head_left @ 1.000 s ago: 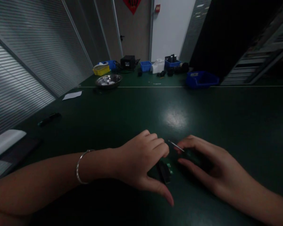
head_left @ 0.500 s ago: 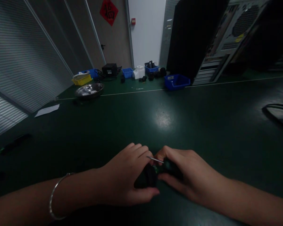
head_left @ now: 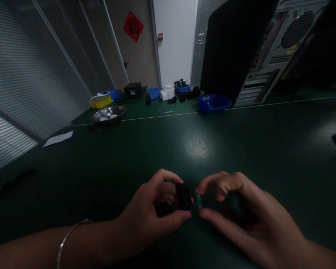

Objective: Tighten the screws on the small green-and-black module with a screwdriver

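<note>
My left hand (head_left: 156, 209) is closed, thumb and index finger pinching a small black plastic housing (head_left: 184, 197) above the green table. Another dark shape sits in the curl of its other fingers; I cannot make out what it is. Just right of the housing, my right hand (head_left: 240, 209) pinches a small green circuit board (head_left: 199, 200) by its edges. A narrow gap parts board and housing. Across the right fingers runs a thin metal shaft (head_left: 221, 188), apparently a screwdriver's, its dark handle mostly hidden in the palm.
At the back stand a steel bowl (head_left: 109, 115), a yellow basket (head_left: 100, 101), a white plastic part (head_left: 167, 92) and a blue bin (head_left: 214, 104). A computer case (head_left: 257, 56) rises behind the bin. Paper (head_left: 58, 138) and a dark tool (head_left: 14, 182) lie left.
My hands have drawn apart. The green board now shows between my right fingertips, separate from the black housing in my left hand. The metal shaft has shifted back across the right fingers.
</note>
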Tool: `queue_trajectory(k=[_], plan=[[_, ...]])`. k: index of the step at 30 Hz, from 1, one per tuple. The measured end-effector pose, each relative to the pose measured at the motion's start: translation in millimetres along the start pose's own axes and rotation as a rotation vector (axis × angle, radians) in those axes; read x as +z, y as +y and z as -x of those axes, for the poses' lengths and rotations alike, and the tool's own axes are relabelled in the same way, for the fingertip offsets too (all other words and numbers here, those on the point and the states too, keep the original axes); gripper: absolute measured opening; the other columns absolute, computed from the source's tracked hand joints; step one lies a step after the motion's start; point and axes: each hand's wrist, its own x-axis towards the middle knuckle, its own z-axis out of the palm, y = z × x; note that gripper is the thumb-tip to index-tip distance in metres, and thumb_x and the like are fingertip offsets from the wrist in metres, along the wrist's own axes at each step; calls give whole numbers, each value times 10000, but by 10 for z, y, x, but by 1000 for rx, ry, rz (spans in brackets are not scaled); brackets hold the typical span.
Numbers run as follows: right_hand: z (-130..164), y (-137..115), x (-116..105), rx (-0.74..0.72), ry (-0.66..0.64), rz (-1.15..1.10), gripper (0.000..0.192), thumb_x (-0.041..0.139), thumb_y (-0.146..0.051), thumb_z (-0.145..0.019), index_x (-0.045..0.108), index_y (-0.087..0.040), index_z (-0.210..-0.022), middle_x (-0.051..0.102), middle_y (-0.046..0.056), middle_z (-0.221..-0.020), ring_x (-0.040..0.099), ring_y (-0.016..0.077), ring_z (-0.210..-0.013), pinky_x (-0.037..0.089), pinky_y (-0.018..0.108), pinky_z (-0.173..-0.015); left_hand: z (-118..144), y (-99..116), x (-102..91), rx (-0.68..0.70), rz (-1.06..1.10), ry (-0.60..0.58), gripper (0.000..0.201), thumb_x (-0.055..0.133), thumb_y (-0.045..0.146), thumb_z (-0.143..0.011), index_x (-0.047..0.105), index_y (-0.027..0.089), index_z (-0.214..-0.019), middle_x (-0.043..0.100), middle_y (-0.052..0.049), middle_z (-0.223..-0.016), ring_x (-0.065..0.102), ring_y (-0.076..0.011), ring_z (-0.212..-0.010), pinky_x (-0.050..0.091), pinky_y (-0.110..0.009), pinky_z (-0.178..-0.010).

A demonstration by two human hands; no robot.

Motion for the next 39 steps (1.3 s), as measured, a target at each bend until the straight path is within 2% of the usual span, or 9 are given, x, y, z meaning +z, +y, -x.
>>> queue_trajectory(k=[5, 12, 15, 17, 23, 28, 34, 39], plan=[[-6, 26, 107, -54, -20, -58, 253, 615, -101, -846, 448, -261, -947, 642, -8, -953, 660, 125, -859, 537, 216, -732, 10, -52, 20, 34, 69, -33, 395, 703, 193, -800, 440, 198, -1095, 651, -43, -922, 643, -161, -851, 500, -297, -759], [-13, -40, 62, -131, 38, 38, 234, 652, -130, -834, 464, -231, -929, 637, 47, -964, 650, 186, -926, 527, 312, -791, 31, 25, 30, 64, 194, -44, 388, 682, 114, -794, 417, 177, -1069, 625, -55, -976, 643, -158, -886, 504, -355, -829], [-13, -62, 47, -107, 23, 48, 210, 632, -126, -845, 467, -230, -925, 644, 50, -959, 657, 177, -899, 534, 296, -769, 47, 31, 25, 72, 212, -27, 373, 669, 98, -802, 429, 172, -1078, 603, -68, -1042, 639, -160, -931, 496, -364, -863], [-26, -46, 54, -89, 11, 40, 208, 609, -115, -851, 464, -236, -937, 650, 44, -949, 665, 168, -862, 545, 273, -728, 39, 16, 16, 55, 206, -13, 360, 659, 97, -809, 450, 170, -1093, 598, -82, -1075, 634, -156, -928, 503, -341, -826], [-88, 106, 92, -31, -54, 24, 238, 577, -91, -861, 439, -261, -956, 653, 4, -967, 669, 132, -835, 532, 229, -699, -63, -55, -38, -23, 163, -59, 387, 663, 127, -815, 432, 189, -1119, 632, -73, -1035, 631, -141, -841, 503, -319, -761], [-60, 186, 108, -9, -113, 31, 230, 593, -125, -869, 433, -266, -955, 646, 1, -972, 664, 140, -862, 525, 236, -693, -100, -82, -36, -42, 135, -82, 396, 679, 161, -808, 439, 192, -1122, 643, -62, -1000, 631, -155, -856, 517, -341, -786], [-15, 158, 154, -7, -144, 49, 218, 593, -131, -874, 432, -261, -943, 645, 6, -965, 660, 148, -864, 514, 241, -685, -63, -68, 0, -40, 108, -56, 379, 691, 161, -788, 453, 181, -1083, 636, -60, -987, 633, -157, -825, 529, -342, -765], [-14, 124, 141, -19, -160, 83, 178, 562, -128, -888, 444, -254, -929, 654, 0, -955, 658, 133, -837, 502, 224, -677, -47, -15, 24, -46, 172, -46, 360, 701, 194, -800, 480, 180, -1084, 630, -41, -959, 614, -141, -826, 506, -304, -754]])
